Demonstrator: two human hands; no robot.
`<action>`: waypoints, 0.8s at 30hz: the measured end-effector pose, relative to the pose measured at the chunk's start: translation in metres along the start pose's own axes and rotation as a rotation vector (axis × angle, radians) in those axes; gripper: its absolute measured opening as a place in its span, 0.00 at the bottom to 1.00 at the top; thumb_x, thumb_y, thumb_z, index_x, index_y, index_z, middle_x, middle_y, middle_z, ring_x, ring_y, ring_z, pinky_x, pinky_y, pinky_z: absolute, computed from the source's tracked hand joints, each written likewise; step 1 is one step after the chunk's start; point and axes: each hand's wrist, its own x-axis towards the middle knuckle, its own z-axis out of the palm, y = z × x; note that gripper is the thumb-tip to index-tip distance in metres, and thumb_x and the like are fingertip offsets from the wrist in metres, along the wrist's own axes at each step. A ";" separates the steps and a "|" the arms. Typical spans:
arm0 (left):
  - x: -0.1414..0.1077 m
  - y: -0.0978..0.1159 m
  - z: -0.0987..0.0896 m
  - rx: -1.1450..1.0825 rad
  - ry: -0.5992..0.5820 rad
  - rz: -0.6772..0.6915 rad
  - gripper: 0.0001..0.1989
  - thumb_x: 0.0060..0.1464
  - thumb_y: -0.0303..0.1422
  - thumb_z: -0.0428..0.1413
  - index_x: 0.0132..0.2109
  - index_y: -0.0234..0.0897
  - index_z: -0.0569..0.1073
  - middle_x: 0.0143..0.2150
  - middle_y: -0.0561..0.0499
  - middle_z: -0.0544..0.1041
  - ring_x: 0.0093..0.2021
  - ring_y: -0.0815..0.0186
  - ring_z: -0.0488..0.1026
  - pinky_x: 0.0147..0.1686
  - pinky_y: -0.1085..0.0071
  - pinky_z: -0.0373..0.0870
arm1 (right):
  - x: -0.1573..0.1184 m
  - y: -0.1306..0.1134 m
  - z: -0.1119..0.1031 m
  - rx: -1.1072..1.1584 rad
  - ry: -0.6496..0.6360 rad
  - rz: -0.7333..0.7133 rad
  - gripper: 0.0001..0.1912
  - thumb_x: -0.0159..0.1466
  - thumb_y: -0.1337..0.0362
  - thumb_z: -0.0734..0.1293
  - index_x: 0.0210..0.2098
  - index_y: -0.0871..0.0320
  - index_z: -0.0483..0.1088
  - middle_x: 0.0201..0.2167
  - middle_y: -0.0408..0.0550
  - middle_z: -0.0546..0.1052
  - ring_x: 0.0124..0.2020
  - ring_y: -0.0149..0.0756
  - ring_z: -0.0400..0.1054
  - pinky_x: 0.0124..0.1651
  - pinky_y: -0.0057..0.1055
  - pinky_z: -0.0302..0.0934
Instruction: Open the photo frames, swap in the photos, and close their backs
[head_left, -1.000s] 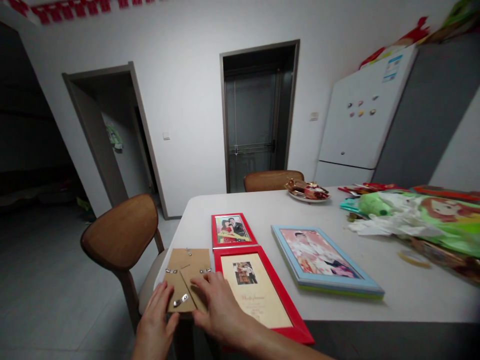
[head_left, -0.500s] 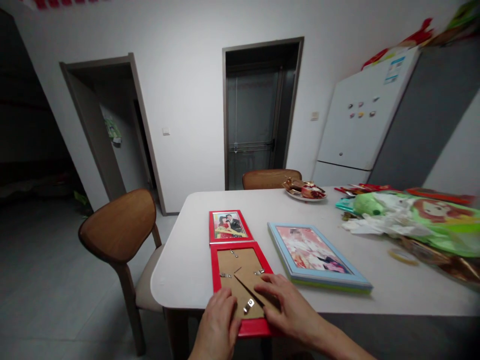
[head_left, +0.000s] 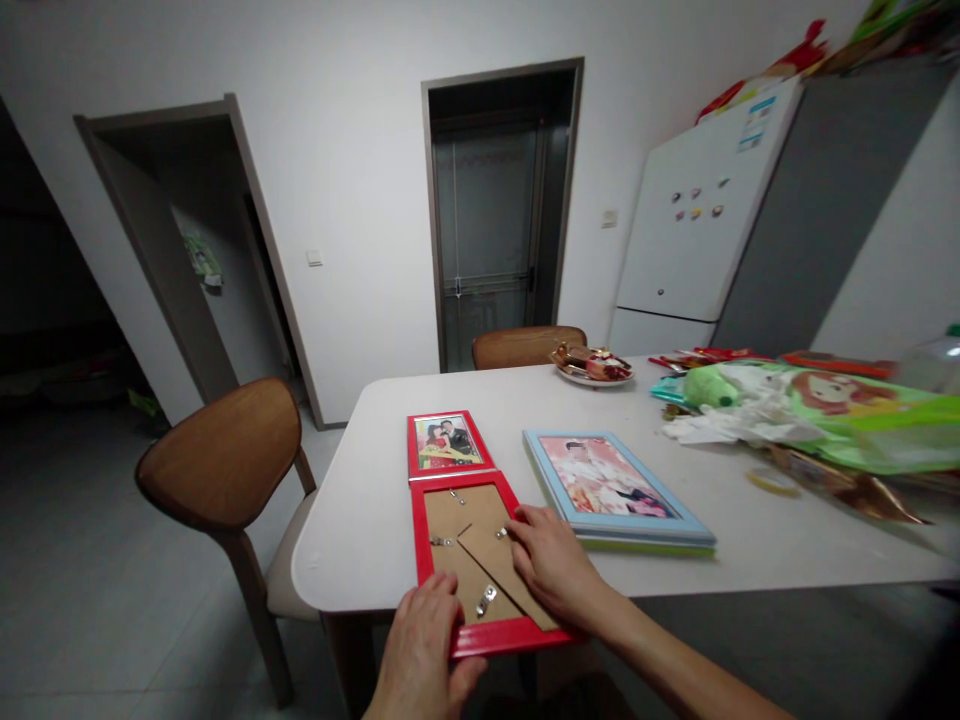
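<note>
A red picture frame [head_left: 504, 637] lies face down at the table's near edge, its brown backing board [head_left: 480, 505] upward. The board carries a cut stand flap and several metal clips, one being the near clip [head_left: 486, 600]. My left hand [head_left: 424, 640] is closed around the frame's near left corner, fingers on top and thumb low by the front edge. My right hand [head_left: 559, 565] is bent over the frame's right side, fingertips at the right clip [head_left: 502, 533]; its thumb is mostly hidden. Touching the far side is a second red frame [head_left: 448, 442] with a couple's photo.
Right of my hands lies a stack of frames with a light blue frame [head_left: 619, 490] on top. A plate of wrapped items [head_left: 592, 367], a green bag [head_left: 847, 415] and a tape roll [head_left: 772, 483] are farther over. A wooden chair [head_left: 225, 460] stands left.
My left hand has shifted from the backing board to the near left corner. My right hand has slid up toward the right clip. The raised stand flap now lies flatter; the view has turned slightly right.
</note>
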 end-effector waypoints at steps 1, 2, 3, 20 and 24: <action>0.001 0.002 -0.002 -0.001 -0.014 -0.014 0.13 0.39 0.28 0.57 0.37 0.36 0.68 0.52 0.42 0.67 0.52 0.54 0.61 0.50 0.53 0.59 | 0.003 0.001 0.001 -0.009 -0.009 0.000 0.14 0.56 0.69 0.55 0.36 0.60 0.70 0.38 0.53 0.67 0.41 0.39 0.58 0.45 0.33 0.51; 0.001 0.004 -0.004 -0.001 -0.026 -0.026 0.12 0.39 0.28 0.56 0.36 0.36 0.68 0.52 0.42 0.67 0.52 0.54 0.61 0.50 0.53 0.59 | 0.006 0.001 0.001 -0.009 -0.015 -0.005 0.14 0.56 0.69 0.55 0.35 0.60 0.70 0.37 0.52 0.67 0.40 0.38 0.58 0.45 0.33 0.51; 0.002 0.006 -0.005 0.000 -0.036 -0.037 0.12 0.39 0.28 0.56 0.36 0.36 0.68 0.52 0.42 0.67 0.52 0.54 0.61 0.50 0.53 0.58 | 0.008 0.002 0.001 -0.005 -0.019 -0.011 0.14 0.56 0.70 0.55 0.34 0.61 0.70 0.36 0.52 0.67 0.40 0.37 0.58 0.44 0.32 0.51; 0.002 0.011 -0.009 0.016 -0.060 -0.086 0.14 0.42 0.31 0.55 0.40 0.35 0.69 0.52 0.43 0.66 0.53 0.56 0.61 0.51 0.56 0.58 | -0.016 -0.021 -0.007 0.080 -0.019 -0.221 0.14 0.57 0.67 0.55 0.38 0.55 0.69 0.42 0.50 0.66 0.45 0.39 0.56 0.47 0.37 0.50; 0.002 0.010 -0.010 0.002 -0.058 -0.090 0.18 0.42 0.31 0.55 0.44 0.35 0.67 0.51 0.43 0.67 0.52 0.57 0.62 0.51 0.58 0.58 | -0.031 -0.043 -0.013 0.140 -0.159 -0.393 0.12 0.58 0.63 0.56 0.34 0.52 0.70 0.38 0.47 0.68 0.43 0.37 0.56 0.47 0.37 0.51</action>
